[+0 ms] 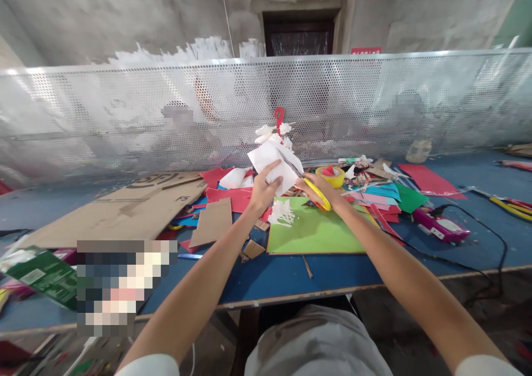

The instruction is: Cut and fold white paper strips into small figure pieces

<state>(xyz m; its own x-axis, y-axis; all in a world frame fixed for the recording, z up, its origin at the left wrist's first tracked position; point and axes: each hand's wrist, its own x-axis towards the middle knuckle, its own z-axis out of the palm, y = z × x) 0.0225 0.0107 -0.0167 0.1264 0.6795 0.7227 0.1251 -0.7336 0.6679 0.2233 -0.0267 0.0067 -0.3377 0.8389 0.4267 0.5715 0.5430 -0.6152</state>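
The left hand [266,190] holds white paper [264,155], the right hand [329,184] scissors [325,201]; green paper [320,236] lies near the tabletop's [274,281] front edge.

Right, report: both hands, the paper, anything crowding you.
Left hand holding white paper. Right hand on yellow-handled scissors, which meet the paper. Yellow tape roll close by the right hand; green sheet lower down.

Craft workshop: workbench [270,276], paper scraps [381,191]
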